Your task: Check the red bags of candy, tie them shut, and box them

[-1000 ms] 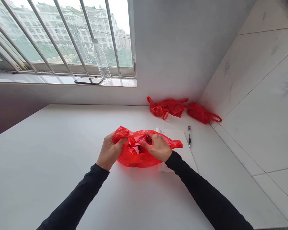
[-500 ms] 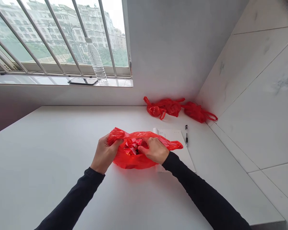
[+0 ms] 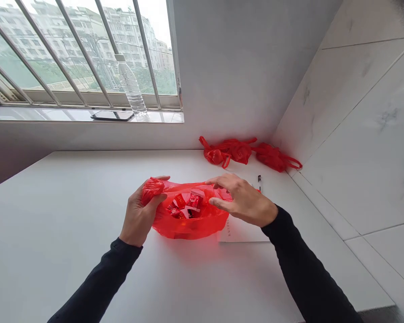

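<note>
A thin red plastic bag rests on the white table with its mouth spread wide. Inside lie several small red-and-white wrapped packets that look like candies. My left hand is closed round the bunched left handle of the bag. Over the bag's right side is my right hand, its thumb and fingers apart with nothing between them; it hides the right handle. Whether its fingertips touch the rim I cannot tell.
Against the back wall lie red plastic bags. A notebook lies partly under my right hand, with a pen beyond it. On the window sill are a clear bottle and a phone. A tiled wall bounds the right.
My right hand has come out of the bag's mouth and moved right, its fingers spreading. The mouth is wider and shows more packets. My left hand keeps its hold, slightly further left.
</note>
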Motion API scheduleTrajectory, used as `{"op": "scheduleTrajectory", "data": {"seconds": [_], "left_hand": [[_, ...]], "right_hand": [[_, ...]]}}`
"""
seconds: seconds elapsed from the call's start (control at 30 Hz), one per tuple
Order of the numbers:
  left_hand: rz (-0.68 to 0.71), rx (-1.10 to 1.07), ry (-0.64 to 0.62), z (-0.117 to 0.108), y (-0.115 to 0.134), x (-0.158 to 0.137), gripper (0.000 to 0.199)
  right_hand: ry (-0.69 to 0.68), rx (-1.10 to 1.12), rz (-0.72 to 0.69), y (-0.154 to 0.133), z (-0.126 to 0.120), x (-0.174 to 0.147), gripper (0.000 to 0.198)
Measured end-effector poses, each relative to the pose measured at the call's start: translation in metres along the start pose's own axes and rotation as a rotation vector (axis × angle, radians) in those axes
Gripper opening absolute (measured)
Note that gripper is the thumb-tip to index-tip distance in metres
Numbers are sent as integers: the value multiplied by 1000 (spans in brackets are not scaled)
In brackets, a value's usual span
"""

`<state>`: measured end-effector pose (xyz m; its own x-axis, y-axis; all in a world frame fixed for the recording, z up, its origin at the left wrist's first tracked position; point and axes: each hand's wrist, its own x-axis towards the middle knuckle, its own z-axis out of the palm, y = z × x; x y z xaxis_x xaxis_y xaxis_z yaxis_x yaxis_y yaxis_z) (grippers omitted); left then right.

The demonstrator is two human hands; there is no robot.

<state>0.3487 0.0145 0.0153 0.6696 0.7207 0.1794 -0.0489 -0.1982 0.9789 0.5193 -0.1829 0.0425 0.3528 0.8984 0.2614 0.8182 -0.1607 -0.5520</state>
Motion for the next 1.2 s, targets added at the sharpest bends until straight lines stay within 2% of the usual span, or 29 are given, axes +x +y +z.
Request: {"op": "scheduleTrajectory", "data": {"seconds": [0.1, 0.17, 0.23, 0.3, 0.37, 0.47, 0.5, 0.57, 0.67, 0.77, 0.87, 0.97, 1.03, 1.2], "left_hand": [[-25, -17, 14, -2, -3, 1, 22], [-39, -12, 15, -4, -4, 2, 21], [-28, 6, 23, -5, -5, 3, 25], [8, 64, 25, -5, -4, 5, 30], [44, 159, 50, -5, -2, 7, 35], [69, 213, 192, -5, 8, 9, 42], [62, 170, 232, -5, 13, 9, 42], [26, -30, 230, -9, 26, 8, 38], [-31, -409, 141, -16, 45, 6, 25], [-105, -549, 1, -21, 49, 3, 25], [-242, -540, -206, -15, 42, -1, 21], [-311, -531, -324, -3, 36, -6, 17], [-307, -484, -384, 4, 33, -10, 22], [-223, -228, -584, 14, 25, -21, 16]], "right_hand": [[14, -148, 34, 10, -24, -10, 62], [-80, -192, 142, 16, -36, -16, 71], [-198, -188, 266, 21, -45, -22, 63], [-231, -156, 321, 21, -52, -24, 39], [-137, -90, 301, 19, -58, -24, 19], [118, 105, 239, 10, -62, -22, 20], [193, 184, 216, 7, -62, -21, 21], [303, 333, 159, 1, -59, -18, 22], [379, 499, 96, -7, -50, -15, 19], [371, 602, 49, -16, -38, -10, 17], [315, 675, -11, -26, -26, -7, 12], [245, 728, -19, -36, -15, -7, 10], [189, 721, -22, -42, -8, -7, 11], [78, 596, -34, -52, 5, -7, 10]]}}
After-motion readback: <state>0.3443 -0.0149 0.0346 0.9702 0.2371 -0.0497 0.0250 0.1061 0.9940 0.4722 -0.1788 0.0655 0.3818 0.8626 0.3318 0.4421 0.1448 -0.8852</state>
